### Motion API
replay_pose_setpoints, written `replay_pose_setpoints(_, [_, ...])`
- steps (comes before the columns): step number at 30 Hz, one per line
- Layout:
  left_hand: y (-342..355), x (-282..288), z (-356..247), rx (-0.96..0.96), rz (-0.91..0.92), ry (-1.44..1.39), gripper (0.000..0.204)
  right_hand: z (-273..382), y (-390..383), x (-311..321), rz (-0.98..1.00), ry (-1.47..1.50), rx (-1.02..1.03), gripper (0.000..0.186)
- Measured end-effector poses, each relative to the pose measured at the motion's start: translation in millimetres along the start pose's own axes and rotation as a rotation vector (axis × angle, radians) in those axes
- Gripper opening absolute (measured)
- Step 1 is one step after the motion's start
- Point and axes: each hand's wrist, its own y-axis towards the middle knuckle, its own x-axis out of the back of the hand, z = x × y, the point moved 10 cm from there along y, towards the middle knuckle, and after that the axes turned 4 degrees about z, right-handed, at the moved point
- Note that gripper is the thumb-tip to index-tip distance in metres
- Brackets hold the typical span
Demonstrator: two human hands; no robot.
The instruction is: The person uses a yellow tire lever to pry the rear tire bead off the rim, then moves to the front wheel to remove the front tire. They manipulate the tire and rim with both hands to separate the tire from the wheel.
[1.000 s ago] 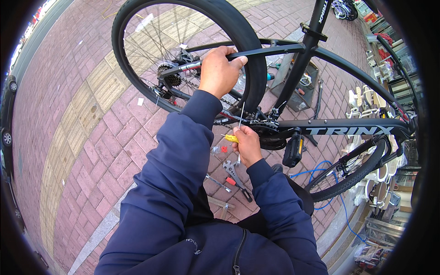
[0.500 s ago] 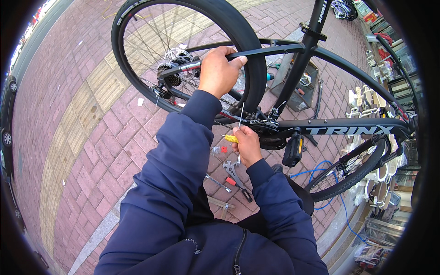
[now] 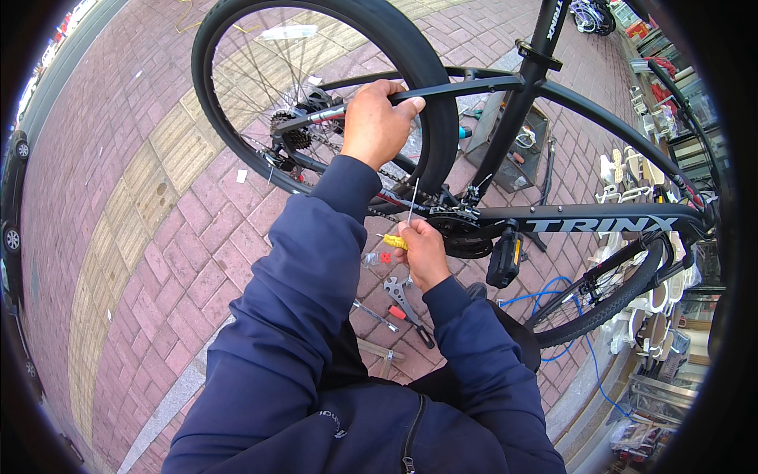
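Note:
My left hand (image 3: pixel 379 118) is closed around a black frame stay of the bicycle (image 3: pixel 489 82), beside the rear tyre (image 3: pixel 437 118). Below it, my right hand (image 3: pixel 423 251) pinches a tool with a yellow grip (image 3: pixel 395 242), whose exact kind I cannot make out. A thin metal rod (image 3: pixel 414 197) rises from those fingers toward the chain; whether it belongs to the yellow tool is hidden. The crank and chainring (image 3: pixel 458 225) sit just right of this hand, with a black pedal (image 3: pixel 504 261) beyond. At the left, the rear cassette (image 3: pixel 292 130) shows behind the spokes.
On the brick paving below my hands lie a grey multi-wrench (image 3: pixel 401 294), a red-and-black handled tool (image 3: pixel 407 320) and small red parts (image 3: pixel 385 257). A metal tool tray (image 3: pixel 517 150) stands behind the frame. A blue hose (image 3: pixel 553 288) runs near the front wheel (image 3: pixel 604 304).
The rear wheel has turned: the tyre's pale marking is gone from the upper left, and a pale strip now shows among the spokes. Both hands are nearly still; the rod tilts slightly differently.

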Motion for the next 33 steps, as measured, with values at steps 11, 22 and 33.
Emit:
replay_pose_setpoints(11, [-0.3, -0.2, -0.7, 0.011, 0.011, 0.001, 0.033, -1.9, -4.0, -0.9, -0.027, 0.04, -0.014, 0.022])
replay_pose_setpoints(22, [-0.4, -1.5, 3.8, 0.055, 0.016, -0.073, 0.038, -5.1, -2.4, -0.8, -0.021, 0.022, -0.029, 0.021])
replay_pose_setpoints(33, [-1.6, 0.9, -2.3, 0.011, 0.003, 0.003, 0.034, -7.5, -1.1, -1.8, -0.001, -0.01, -0.049, 0.019])
